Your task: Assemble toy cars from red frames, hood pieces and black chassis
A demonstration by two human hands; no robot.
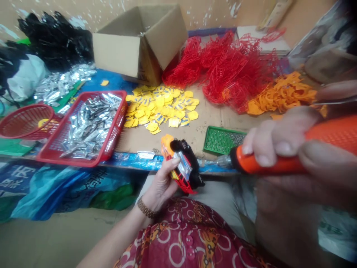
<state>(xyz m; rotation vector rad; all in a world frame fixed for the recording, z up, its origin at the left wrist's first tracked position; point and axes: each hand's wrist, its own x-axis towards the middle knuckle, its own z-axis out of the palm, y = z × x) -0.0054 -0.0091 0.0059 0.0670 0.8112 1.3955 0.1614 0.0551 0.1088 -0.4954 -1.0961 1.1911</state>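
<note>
My left hand [164, 180] is closed around a toy car [182, 163] with orange, black, silver and red parts, held just in front of the table edge. The thumb presses on its silver piece. In my right hand [267, 143] is an orange electric screwdriver [295, 149], its metal tip pointing left, apart from the car. That hand is blurred and close to the camera. Near the tip lies a green tray [213, 140] holding many tiny metal screws [237, 139]. A single silver piece [145, 154] rests on the table edge, left of the car.
A red basket [121, 123] of silver parts stands left, beside a round red basket [25, 134]. Yellow pieces [161, 106] lie mid-table. Behind are an open cardboard box [117, 52], red frames [228, 70] and orange parts [284, 93]. Black parts [55, 41] are piled back left.
</note>
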